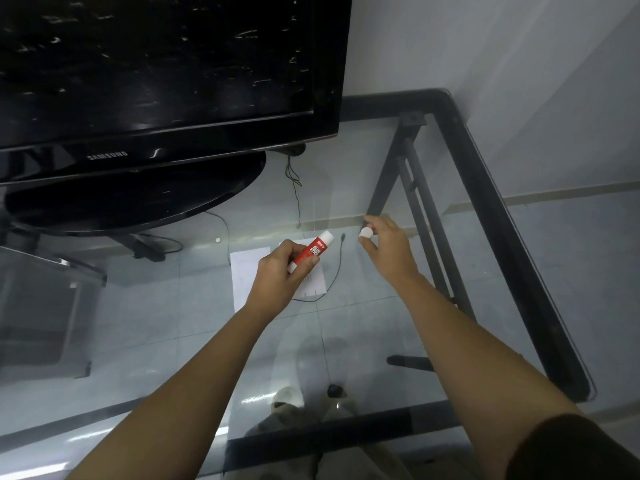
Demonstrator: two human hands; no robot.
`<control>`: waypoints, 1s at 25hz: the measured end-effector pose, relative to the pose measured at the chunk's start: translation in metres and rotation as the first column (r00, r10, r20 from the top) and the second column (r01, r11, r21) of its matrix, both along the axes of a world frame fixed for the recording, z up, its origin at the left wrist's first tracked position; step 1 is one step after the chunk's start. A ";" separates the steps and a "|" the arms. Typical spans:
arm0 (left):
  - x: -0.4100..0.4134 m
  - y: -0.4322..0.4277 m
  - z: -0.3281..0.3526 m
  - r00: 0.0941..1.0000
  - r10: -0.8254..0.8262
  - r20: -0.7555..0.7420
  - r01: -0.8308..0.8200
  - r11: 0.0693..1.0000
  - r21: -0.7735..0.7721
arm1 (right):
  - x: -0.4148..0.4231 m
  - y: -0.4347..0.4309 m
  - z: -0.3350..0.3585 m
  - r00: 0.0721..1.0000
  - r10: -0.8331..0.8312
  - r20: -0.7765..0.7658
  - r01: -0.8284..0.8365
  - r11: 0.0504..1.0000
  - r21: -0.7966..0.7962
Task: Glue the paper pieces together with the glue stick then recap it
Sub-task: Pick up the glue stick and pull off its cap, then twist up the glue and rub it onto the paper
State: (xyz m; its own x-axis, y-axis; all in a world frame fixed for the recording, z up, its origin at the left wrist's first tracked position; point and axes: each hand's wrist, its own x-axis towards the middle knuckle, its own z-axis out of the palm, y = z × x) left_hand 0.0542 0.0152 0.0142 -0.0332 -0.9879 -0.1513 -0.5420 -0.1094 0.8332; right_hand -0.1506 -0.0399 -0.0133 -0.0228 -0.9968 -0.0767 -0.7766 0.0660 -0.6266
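Observation:
My left hand [277, 271] grips a red and white glue stick [313, 249], tilted with its white tip pointing up and to the right. My right hand [388, 249] pinches the small white cap [365, 232] between thumb and fingers, a short gap to the right of the stick's tip. Two white paper pieces [247, 271] lie flat on the glass table beneath my left hand, which partly hides them.
A black Samsung monitor [166, 74] on a round base [138, 199] fills the far left. The glass table [381, 306] has a black metal frame [502, 220] along its right and near edges. A thin black cable [337, 268] loops beside the papers.

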 end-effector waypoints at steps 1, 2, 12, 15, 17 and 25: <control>0.001 0.000 0.000 1.000 0.005 -0.003 -0.005 1.000 -0.006 | 0.000 0.000 -0.001 1.000 0.010 -0.012 -0.010 1.000 0.003; 0.002 0.000 0.001 1.000 0.010 -0.008 -0.010 1.000 -0.012 | -0.001 0.000 -0.001 1.000 0.020 -0.021 -0.020 1.000 0.013; -0.008 0.002 0.023 0.971 0.084 -0.226 -0.106 0.991 -0.083 | 0.029 0.039 0.051 0.842 -0.072 0.535 0.027 0.996 0.091; -0.009 0.003 0.028 0.972 0.040 -0.233 -0.064 0.993 -0.099 | 0.039 0.042 0.060 0.779 -0.083 0.622 -0.002 0.991 0.134; -0.011 0.005 0.030 0.972 0.007 -0.234 -0.037 0.992 -0.124 | 0.042 0.042 0.061 0.760 -0.088 0.644 -0.018 0.987 0.157; 0.004 0.015 0.025 0.744 0.168 -0.646 0.018 0.963 0.270 | 0.044 0.045 0.067 0.645 -0.146 0.750 0.031 0.986 0.165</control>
